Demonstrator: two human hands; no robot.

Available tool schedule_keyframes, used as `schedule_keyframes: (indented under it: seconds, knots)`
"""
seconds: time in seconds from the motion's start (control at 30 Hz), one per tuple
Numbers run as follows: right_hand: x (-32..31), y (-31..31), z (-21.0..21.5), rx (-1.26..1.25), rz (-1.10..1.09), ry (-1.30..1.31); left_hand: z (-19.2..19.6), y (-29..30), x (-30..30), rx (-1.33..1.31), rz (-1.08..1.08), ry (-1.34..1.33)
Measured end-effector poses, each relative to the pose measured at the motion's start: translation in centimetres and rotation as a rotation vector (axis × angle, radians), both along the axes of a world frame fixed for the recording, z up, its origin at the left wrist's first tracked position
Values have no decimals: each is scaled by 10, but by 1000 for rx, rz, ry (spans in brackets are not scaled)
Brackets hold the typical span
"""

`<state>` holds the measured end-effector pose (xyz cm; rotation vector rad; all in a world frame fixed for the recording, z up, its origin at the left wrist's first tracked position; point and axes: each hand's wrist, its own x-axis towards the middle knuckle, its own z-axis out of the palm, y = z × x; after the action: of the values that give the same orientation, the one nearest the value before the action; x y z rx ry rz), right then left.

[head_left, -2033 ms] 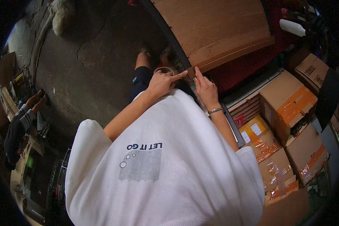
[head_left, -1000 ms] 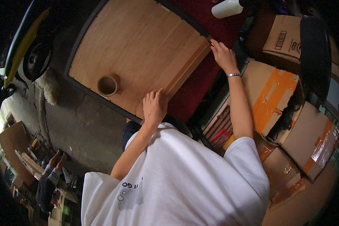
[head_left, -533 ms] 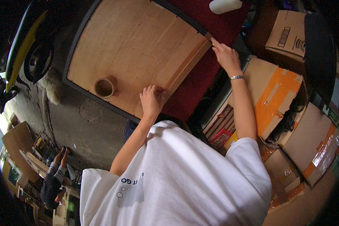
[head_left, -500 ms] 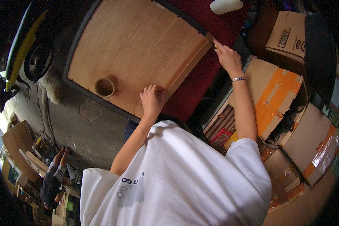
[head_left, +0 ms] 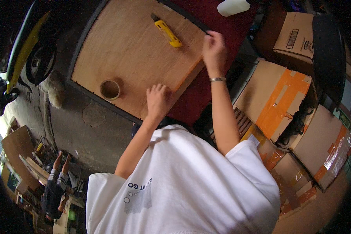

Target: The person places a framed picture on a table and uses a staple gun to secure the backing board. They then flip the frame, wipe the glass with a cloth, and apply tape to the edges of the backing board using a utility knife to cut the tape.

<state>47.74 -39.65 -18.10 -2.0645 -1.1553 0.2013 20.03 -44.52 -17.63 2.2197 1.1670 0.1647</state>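
A plywood panel (head_left: 132, 50) with black edging strip (head_left: 78, 50) along its left, far and near sides lies before me. My left hand (head_left: 158, 99) rests on the panel near its bare right edge, fingers slightly bent and apart, holding nothing. At the far right corner my right hand (head_left: 214, 50) is closed, its fingertips at the end of the black edging; motion blurs it a little. On the far part of the panel lies a yellow utility knife (head_left: 167, 33). A roll of brown tape (head_left: 110, 89) sits near the panel's near left edge.
Under the panel is a dark red surface (head_left: 189, 91), with a white cylindrical object (head_left: 233, 7) at its far end. Cardboard boxes (head_left: 263, 97) with orange tape are stacked at right. A motorbike wheel (head_left: 39, 64) stands at left. Another person (head_left: 56, 191) is at lower left.
The yellow utility knife has left my right hand and lies on the panel. My right hand has moved left to the end of the edging. My left hand stays nearly in place.
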Motion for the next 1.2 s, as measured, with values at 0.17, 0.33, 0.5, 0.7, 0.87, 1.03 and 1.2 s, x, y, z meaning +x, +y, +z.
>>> schedule_keyframes:
  seconds: [0.17, 0.33, 0.5, 0.7, 0.87, 1.03, 1.2]
  knots:
    - [49, -63, -34, -483, -347, 403, -13, 23, -33, -65, 23, -193]
    - [77, -45, -59, -327, -342, 544, -22, 26, -38, -51, -56, -275]
    - [85, -27, -41, -425, -340, 570, -26, 24, -37, -3, -50, -309]
    - [80, -8, -22, -770, -324, 503, -27, 22, -42, 62, -89, -296]
    - [19, -27, -20, -866, -294, 397, -25, 24, -44, 120, -74, -435]
    - [-97, -71, -4, -907, -290, 329, -27, 21, -47, 54, -41, -464]
    - [-197, -113, 5, -976, -337, 312, -34, 23, -50, 24, -34, -540]
